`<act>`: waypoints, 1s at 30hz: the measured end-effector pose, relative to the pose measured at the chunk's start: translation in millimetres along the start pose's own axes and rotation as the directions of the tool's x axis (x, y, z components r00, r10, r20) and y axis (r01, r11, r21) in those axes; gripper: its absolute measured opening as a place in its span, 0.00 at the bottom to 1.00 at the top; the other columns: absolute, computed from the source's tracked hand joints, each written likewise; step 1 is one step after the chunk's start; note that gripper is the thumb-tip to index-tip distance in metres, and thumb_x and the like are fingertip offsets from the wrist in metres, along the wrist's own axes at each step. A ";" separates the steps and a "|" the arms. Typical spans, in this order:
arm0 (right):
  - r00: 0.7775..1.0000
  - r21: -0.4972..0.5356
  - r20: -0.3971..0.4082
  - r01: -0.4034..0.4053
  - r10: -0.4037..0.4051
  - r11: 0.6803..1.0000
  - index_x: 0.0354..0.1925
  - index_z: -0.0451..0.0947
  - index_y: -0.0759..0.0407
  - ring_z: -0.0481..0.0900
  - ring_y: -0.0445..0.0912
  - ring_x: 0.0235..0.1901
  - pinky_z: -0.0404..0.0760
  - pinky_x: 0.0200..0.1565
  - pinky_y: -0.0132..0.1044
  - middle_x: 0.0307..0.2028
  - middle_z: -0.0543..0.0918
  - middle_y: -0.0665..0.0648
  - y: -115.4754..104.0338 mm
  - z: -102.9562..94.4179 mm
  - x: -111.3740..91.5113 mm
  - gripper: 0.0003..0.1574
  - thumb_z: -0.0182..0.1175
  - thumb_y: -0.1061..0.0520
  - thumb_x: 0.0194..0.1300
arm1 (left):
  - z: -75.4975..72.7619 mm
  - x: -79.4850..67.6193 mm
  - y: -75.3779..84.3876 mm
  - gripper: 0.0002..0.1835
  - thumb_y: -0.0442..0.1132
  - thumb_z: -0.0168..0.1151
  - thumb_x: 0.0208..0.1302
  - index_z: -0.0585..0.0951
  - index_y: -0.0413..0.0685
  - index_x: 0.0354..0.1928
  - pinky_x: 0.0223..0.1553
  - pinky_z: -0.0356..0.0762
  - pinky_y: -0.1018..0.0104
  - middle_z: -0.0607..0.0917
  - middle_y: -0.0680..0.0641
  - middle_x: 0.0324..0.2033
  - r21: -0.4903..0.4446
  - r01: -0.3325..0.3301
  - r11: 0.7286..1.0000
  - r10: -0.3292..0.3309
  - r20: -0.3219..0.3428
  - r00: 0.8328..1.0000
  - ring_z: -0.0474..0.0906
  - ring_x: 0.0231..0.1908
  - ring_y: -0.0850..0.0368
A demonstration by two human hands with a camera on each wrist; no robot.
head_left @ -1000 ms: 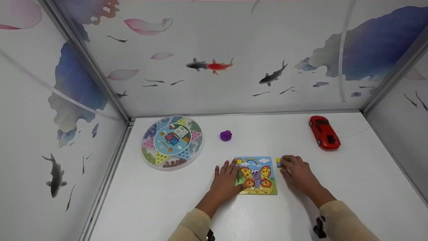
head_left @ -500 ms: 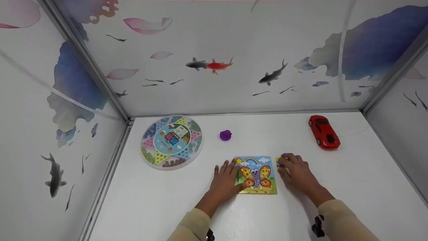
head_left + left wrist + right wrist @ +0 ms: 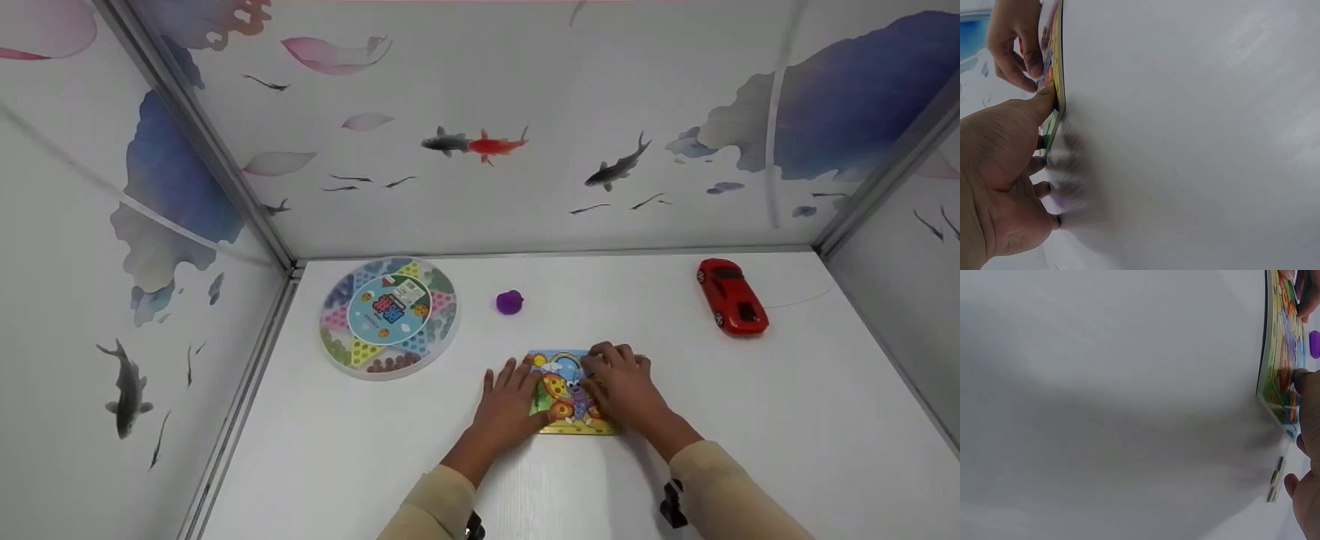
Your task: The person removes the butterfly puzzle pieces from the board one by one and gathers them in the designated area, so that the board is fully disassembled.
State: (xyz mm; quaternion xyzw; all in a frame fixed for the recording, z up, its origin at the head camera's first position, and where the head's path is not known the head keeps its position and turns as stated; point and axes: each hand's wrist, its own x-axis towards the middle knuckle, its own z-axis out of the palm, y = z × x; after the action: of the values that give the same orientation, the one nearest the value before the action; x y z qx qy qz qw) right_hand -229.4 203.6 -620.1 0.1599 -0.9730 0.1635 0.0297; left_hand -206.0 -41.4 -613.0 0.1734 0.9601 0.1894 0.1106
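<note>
In the head view, a square butterfly picture puzzle (image 3: 577, 431) lies flat on the white table. My left hand (image 3: 510, 405) rests along its left side, fingers spread and thumb on the picture; the left wrist view shows that thumb (image 3: 1047, 98) on the puzzle. My right hand (image 3: 626, 390) is over the puzzle's right part, covering its upper right corner. Its bent fingers touch the picture, but whether they pinch a piece is hidden. The right wrist view has a small flat yellow-and-dark piece (image 3: 1276, 479) on the table beside the puzzle's right edge.
A round Chinese checkers set (image 3: 388, 360) lies at the back left. Behind the puzzle sits a small purple toy (image 3: 509, 302), and a red toy car (image 3: 733, 298) stands at the back right. Printed walls (image 3: 480, 217) border the table.
From the small piece right of the puzzle, my right hand has moved left onto the picture. The left hand stays in place. That piece no longer shows in the head view.
</note>
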 end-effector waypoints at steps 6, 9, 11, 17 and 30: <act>0.999 -0.011 0.004 0.045 -0.045 0.999 0.68 0.84 0.54 0.76 0.62 0.66 0.76 0.66 0.75 0.65 0.81 0.60 -19.0 4.8 7.2 0.24 0.69 0.50 0.79 | -0.2 0.4 2.1 0.42 0.65 0.64 0.78 0.67 0.53 0.85 0.87 0.52 0.33 0.59 0.48 0.89 0.023 0.005 1.000 -0.005 0.007 1.000 0.52 0.89 0.42; 0.999 0.009 0.031 0.036 -0.036 0.999 0.70 0.82 0.53 0.75 0.61 0.66 0.75 0.67 0.75 0.65 0.80 0.60 -26.6 3.3 10.4 0.25 0.68 0.53 0.80 | -0.4 0.8 2.9 0.43 0.65 0.63 0.78 0.67 0.52 0.85 0.87 0.52 0.33 0.58 0.48 0.89 0.024 0.004 1.000 -0.005 0.009 1.000 0.52 0.89 0.42; 0.999 0.013 0.043 0.022 -0.022 1.000 0.71 0.81 0.53 0.75 0.61 0.67 0.74 0.68 0.76 0.65 0.79 0.59 -30.6 2.0 12.2 0.25 0.68 0.54 0.80 | -0.6 0.9 3.0 0.43 0.66 0.63 0.78 0.67 0.52 0.85 0.87 0.52 0.33 0.58 0.48 0.89 0.028 0.008 1.000 -0.008 0.009 1.000 0.52 0.89 0.43; 0.998 0.010 0.064 -0.014 0.013 1.000 0.71 0.81 0.53 0.76 0.60 0.68 0.74 0.71 0.76 0.66 0.80 0.59 -35.7 1.6 17.7 0.26 0.68 0.54 0.79 | -1.7 1.5 2.1 0.43 0.66 0.62 0.78 0.67 0.53 0.85 0.87 0.51 0.33 0.59 0.49 0.89 0.046 0.014 0.999 -0.015 0.014 1.000 0.51 0.89 0.44; 1.000 -0.084 0.012 0.002 -0.001 0.996 0.65 0.83 0.57 0.75 0.60 0.60 0.79 0.60 0.76 0.60 0.80 0.61 -36.5 5.6 28.9 0.25 0.73 0.58 0.72 | 3.4 2.4 -1.7 0.43 0.68 0.63 0.77 0.69 0.52 0.84 0.85 0.56 0.32 0.59 0.48 0.89 0.041 -0.007 0.999 0.008 -0.025 1.000 0.55 0.88 0.43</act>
State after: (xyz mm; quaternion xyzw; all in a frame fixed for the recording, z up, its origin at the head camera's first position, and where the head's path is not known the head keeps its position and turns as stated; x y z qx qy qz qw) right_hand -245.1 160.4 -610.9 0.1603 -0.9791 0.1215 0.0305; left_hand -207.8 -40.8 -617.2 0.1768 0.9645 0.1721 0.0942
